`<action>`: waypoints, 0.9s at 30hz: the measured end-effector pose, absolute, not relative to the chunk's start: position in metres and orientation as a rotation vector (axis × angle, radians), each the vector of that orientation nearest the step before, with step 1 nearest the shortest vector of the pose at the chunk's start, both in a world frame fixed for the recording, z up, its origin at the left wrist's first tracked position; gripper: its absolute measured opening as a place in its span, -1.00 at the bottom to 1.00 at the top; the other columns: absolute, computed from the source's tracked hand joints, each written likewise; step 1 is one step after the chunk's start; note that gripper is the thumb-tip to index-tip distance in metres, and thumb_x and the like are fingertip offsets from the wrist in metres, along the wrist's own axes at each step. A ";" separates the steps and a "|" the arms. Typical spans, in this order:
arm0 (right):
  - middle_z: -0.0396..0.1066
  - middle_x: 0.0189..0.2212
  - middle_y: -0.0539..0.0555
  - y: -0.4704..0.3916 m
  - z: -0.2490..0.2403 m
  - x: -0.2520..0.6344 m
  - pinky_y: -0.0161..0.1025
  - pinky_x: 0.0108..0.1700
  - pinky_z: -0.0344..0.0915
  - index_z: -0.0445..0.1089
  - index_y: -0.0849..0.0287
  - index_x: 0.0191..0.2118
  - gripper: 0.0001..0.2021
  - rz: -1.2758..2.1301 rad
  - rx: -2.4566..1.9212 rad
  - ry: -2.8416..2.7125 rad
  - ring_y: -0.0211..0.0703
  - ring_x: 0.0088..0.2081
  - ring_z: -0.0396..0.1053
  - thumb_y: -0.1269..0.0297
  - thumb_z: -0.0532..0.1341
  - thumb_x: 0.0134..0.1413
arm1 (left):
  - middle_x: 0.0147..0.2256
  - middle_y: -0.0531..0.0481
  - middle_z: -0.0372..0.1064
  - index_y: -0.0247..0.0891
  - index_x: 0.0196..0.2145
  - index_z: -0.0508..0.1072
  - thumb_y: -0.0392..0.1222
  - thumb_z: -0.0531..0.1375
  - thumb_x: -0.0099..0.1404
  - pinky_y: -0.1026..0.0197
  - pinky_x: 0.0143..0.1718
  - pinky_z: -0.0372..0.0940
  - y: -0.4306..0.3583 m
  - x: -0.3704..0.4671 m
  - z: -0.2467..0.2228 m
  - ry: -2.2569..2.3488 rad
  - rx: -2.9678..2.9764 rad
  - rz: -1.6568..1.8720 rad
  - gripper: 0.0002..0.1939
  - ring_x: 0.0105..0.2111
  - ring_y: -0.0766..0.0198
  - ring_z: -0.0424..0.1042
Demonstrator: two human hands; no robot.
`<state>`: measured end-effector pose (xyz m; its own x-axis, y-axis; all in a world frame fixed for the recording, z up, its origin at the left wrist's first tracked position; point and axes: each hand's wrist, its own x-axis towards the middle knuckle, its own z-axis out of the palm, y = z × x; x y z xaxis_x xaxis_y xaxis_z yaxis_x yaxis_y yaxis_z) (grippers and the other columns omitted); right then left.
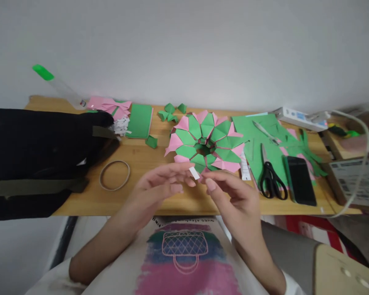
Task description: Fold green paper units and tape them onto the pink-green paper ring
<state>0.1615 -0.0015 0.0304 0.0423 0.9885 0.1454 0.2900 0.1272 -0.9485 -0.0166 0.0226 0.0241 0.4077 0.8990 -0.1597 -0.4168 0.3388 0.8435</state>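
"Edges round the paper ring (186, 137)?"
"Table (172, 208) front edge is on the person's side of ring, wall (184, 53) behind. Bare wood shows L of ring, btwn it & tan hoop (100, 177). R side's tight: green sheets (249, 127), then black scissors (272, 184), then phone (300, 180)."
"Far L?"
"Black bag (39, 143), past hoop, hanging over front edge."
"Ring vs. hands?"
"On table, just beyond both. White strip (194, 173) is at ring's near rim in view, btwn hands."
"L hand (164, 184)?"
"Thumb apart, fingers bent, strip by index tip; can't tell if gripped."
"R hand (233, 194)?"
"Thumb & index close together, rest curled; can't tell if they've got anything."
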 end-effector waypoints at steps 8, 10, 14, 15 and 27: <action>0.53 -0.49 -0.08 -0.006 0.024 0.167 -0.40 -0.47 0.32 0.57 0.06 -0.37 -0.94 0.965 -1.391 -1.237 -0.38 -0.53 0.35 0.38 0.36 0.02 | -0.18 0.09 0.52 0.04 0.01 0.51 -0.34 0.23 0.28 0.28 -0.10 0.32 0.012 -0.013 0.025 0.875 1.292 0.960 -0.61 -0.13 0.31 0.44; 0.50 -0.52 -0.08 -0.008 0.023 0.168 -0.40 -0.49 0.30 0.56 0.08 -0.40 -0.95 1.037 -1.379 -1.185 -0.37 -0.54 0.33 0.38 0.36 0.02 | -0.11 0.05 0.51 0.00 0.07 0.46 -0.35 0.20 0.29 0.22 -0.08 0.33 0.011 -0.013 0.024 0.886 1.486 0.956 -0.58 -0.11 0.27 0.43; 0.48 -0.57 -0.07 -0.012 0.020 0.175 -0.39 -0.52 0.29 0.54 0.10 -0.45 -0.94 1.285 -1.298 -1.077 -0.35 -0.56 0.33 0.39 0.36 -0.01 | -0.06 -0.03 0.49 -0.10 0.09 0.40 -0.41 0.14 0.31 0.13 0.00 0.31 0.009 -0.013 0.022 0.884 1.896 0.946 -0.57 -0.05 0.23 0.43; 0.47 -0.59 -0.07 -0.013 0.019 0.178 -0.39 -0.53 0.29 0.53 0.10 -0.47 -0.93 1.363 -1.271 -1.058 -0.34 -0.57 0.34 0.39 0.37 -0.03 | -0.08 -0.04 0.49 -0.12 0.06 0.41 -0.43 0.12 0.30 0.12 0.00 0.31 0.009 -0.013 0.022 0.880 1.990 0.946 -0.59 -0.06 0.23 0.43; 0.42 -0.61 -0.06 -0.029 0.015 0.229 -0.33 -0.53 0.28 0.52 0.05 -0.39 -0.96 1.477 -0.891 -1.258 -0.27 -0.57 0.34 0.28 0.35 0.07 | -0.14 -0.12 0.45 -0.21 0.00 0.39 -0.47 0.11 0.26 0.09 -0.07 0.28 0.022 -0.011 0.018 1.067 2.587 0.939 -0.62 -0.12 0.14 0.41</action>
